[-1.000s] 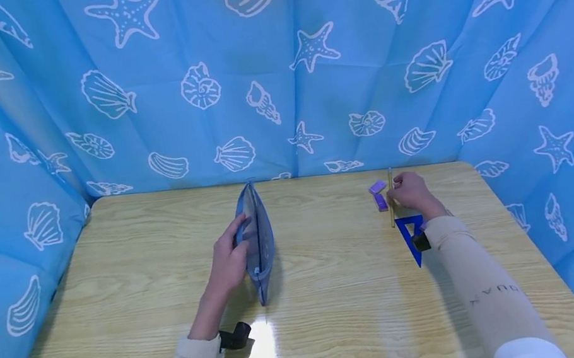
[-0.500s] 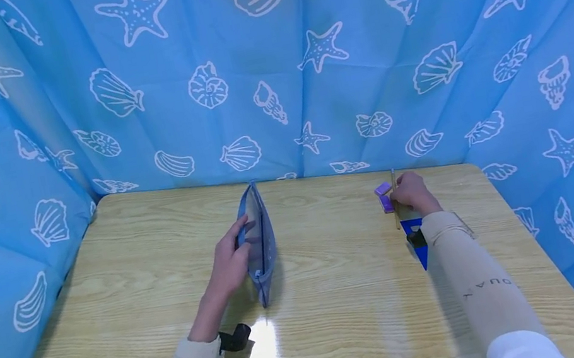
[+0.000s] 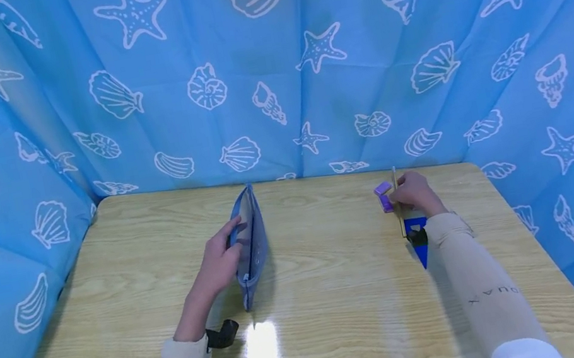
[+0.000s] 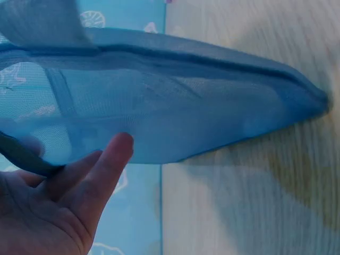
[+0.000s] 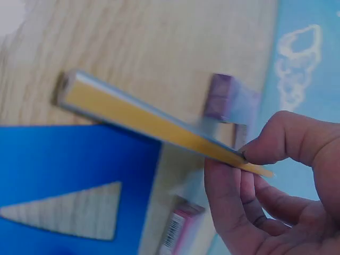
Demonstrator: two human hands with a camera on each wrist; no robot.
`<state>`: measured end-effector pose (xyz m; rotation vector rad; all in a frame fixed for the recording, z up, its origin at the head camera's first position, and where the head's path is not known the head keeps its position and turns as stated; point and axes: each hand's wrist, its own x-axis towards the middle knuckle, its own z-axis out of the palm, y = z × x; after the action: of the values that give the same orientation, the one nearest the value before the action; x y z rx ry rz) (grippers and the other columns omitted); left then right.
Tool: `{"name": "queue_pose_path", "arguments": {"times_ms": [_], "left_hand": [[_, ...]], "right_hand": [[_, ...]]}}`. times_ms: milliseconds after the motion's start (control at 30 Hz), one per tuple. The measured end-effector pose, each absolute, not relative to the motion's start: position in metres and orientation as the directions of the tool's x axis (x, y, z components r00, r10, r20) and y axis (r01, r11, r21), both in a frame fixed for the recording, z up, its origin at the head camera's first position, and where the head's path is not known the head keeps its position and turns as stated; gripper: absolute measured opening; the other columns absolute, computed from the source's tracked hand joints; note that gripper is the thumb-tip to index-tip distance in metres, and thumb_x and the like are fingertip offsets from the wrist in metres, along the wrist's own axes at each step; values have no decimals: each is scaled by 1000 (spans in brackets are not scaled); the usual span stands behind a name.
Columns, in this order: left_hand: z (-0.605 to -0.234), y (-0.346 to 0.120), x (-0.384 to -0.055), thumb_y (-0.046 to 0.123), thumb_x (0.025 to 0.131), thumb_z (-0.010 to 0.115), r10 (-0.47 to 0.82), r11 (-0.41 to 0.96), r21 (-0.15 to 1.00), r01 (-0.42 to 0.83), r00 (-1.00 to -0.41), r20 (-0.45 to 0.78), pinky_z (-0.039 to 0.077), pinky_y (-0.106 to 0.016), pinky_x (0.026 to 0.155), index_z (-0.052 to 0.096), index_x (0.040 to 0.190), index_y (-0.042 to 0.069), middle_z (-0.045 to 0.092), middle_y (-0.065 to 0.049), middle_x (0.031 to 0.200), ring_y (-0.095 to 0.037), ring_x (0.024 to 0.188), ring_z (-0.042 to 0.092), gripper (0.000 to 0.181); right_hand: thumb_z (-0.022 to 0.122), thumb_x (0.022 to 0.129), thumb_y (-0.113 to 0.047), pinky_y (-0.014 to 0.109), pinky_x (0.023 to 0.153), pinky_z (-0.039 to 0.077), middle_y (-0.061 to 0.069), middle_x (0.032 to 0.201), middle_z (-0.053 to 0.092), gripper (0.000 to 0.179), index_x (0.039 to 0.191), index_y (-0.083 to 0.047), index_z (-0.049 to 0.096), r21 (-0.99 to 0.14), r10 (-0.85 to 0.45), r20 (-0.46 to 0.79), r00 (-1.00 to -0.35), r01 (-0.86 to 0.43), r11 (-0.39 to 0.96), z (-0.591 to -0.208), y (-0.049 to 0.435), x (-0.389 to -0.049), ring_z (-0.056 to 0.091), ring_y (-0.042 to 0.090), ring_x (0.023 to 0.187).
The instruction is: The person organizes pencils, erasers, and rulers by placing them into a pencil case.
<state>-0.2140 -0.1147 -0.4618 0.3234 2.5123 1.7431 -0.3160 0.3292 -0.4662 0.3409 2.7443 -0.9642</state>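
Observation:
My left hand (image 3: 223, 257) grips one side of a blue-grey zip pouch (image 3: 261, 254), which stands on edge with its mouth spread. In the left wrist view its mesh wall (image 4: 159, 95) shows, with the fingers along the near rim. Far right, my right hand (image 3: 412, 190) pinches a yellow pencil (image 3: 401, 216) between thumb and fingers. The right wrist view has the pencil's (image 5: 127, 114) blunt end tilted out over a blue set square (image 5: 79, 154). Two small purple blocks like erasers (image 3: 386, 204) lie left of that hand.
The wooden table (image 3: 331, 299) carries everything, with a bright light streak near its front. A blue shell-print curtain (image 3: 267, 67) borders the table's back and sides. A black wrist camera (image 3: 224, 335) sticks out from the left wrist.
The right hand has picked the pencil up a little, and its near end now overlaps the set square. The left hand and pouch have shifted slightly left. The head view has swung a little.

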Motion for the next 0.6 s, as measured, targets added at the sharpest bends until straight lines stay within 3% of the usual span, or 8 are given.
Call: {"name": "queue_pose_path", "arguments": {"times_ms": [100, 167, 300, 367, 500, 567, 600], "left_hand": [[-462, -117, -214, 2, 88, 37, 238, 358, 924, 133, -970, 47, 56, -45, 88, 29, 158, -2, 50, -22, 151, -39, 126, 60, 70], [-462, -113, -214, 3, 89, 38, 246, 371, 918, 140, -968, 48, 55, -46, 92, 30, 158, -2, 50, -22, 151, -39, 126, 60, 70], [-465, -106, -213, 5, 89, 41, 237, 416, 893, 170, -969, 75, 52, -41, 88, 36, 155, -2, 52, -25, 147, -36, 114, 62, 67], [-467, -102, -212, 6, 88, 42, 232, 431, 884, 181, -969, 85, 48, -38, 80, 39, 154, -2, 54, -26, 143, -31, 96, 60, 66], [-469, -98, -212, 5, 87, 43, 232, 435, 880, 190, -968, 94, 41, -31, 65, 41, 153, -1, 56, -27, 133, -19, 65, 43, 66], [-470, -97, -212, 4, 86, 43, 227, 429, 883, 192, -969, 101, 41, -32, 63, 42, 152, -1, 56, -27, 134, -19, 66, 45, 66], [-470, -96, -211, 4, 87, 44, 223, 430, 882, 195, -969, 106, 44, -32, 67, 42, 152, -1, 56, -27, 136, -22, 73, 54, 66]], "right_hand": [[63, 88, -7, 38, 71, 60, 19, 95, 63, 57, 136, 17, 47, -658, 135, -239, -962, 263, 706, -459, 328, -309, 66, 22, 73], [63, 89, -7, 42, 79, 60, 26, 110, 62, 64, 144, 16, 40, -691, 130, -222, -966, 250, 678, -454, 328, -303, 67, 27, 84], [63, 90, -6, 41, 82, 60, 31, 127, 55, 68, 148, 12, 35, -729, 104, -192, -976, 213, 650, -444, 324, -295, 63, 27, 91], [63, 89, -2, 36, 77, 61, 31, 130, 52, 67, 148, 11, 35, -765, 85, -171, -982, 186, 616, -442, 322, -291, 63, 22, 86], [63, 88, 5, 26, 68, 60, 33, 128, 50, 64, 146, 12, 36, -855, 31, -77, -997, 81, 513, -445, 315, -280, 66, 14, 79], [62, 88, 7, 27, 69, 61, 32, 125, 49, 61, 144, 11, 37, -893, 0, -32, -999, 28, 450, -447, 311, -274, 68, 12, 80], [62, 89, 6, 28, 70, 61, 32, 124, 50, 60, 143, 11, 38, -904, -16, -5, -1000, -3, 428, -448, 308, -271, 68, 11, 81]]}}
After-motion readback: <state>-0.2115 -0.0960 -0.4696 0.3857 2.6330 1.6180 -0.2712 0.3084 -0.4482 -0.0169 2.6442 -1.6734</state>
